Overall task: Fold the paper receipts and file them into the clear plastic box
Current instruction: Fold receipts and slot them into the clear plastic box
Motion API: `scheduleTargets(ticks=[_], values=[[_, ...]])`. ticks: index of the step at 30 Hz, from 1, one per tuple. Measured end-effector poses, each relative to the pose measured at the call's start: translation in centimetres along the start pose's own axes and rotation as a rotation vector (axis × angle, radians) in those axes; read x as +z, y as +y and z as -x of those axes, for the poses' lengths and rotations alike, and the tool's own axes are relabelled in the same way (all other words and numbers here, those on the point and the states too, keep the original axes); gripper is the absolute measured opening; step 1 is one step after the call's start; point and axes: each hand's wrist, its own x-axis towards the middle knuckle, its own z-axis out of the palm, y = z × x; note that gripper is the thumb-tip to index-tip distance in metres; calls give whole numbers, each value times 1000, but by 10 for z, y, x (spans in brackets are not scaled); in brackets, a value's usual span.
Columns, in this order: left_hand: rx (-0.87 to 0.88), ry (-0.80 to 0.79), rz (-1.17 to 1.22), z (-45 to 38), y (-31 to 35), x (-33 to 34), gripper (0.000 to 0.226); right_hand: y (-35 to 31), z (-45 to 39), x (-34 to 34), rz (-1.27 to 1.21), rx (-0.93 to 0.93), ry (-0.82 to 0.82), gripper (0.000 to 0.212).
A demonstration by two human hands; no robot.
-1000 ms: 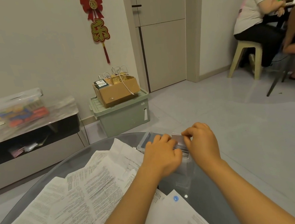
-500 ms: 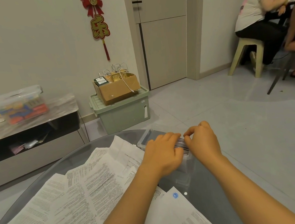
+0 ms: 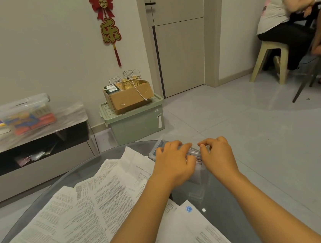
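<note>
Clear plastic box (image 3: 158, 148) at far edge of glass table (image 3: 227, 223), folded receipts (image 3: 194, 153) packed inside, left hand (image 3: 173, 162) curled over them, right hand (image 3: 217, 155) pinching their right end, loose unfolded receipts (image 3: 82, 216) spread near-left, green bin (image 3: 135, 122) on floor beyond.

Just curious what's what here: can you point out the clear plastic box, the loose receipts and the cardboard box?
clear plastic box (image 3: 153, 153): head view, far left rim.
loose receipts (image 3: 97, 206): head view, printed middle.
cardboard box (image 3: 131, 99): head view, front face.
</note>
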Motion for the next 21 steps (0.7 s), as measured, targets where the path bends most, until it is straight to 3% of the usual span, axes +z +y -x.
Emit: scheduleTargets(ticks=[4, 9, 14, 21], values=[[-3, 106, 36, 23, 2, -14, 63, -5, 14, -9, 70, -81, 12, 23], [-70, 105, 60, 76, 8, -32, 57, -18, 50, -17, 30, -239, -77, 20], [-236, 5, 22, 141, 1, -39, 44, -23, 86, -10, 28, -367, -236, 22], [-399, -273, -64, 218, -23, -33, 70, -19, 122, 8, 147, -453, -483, 26]])
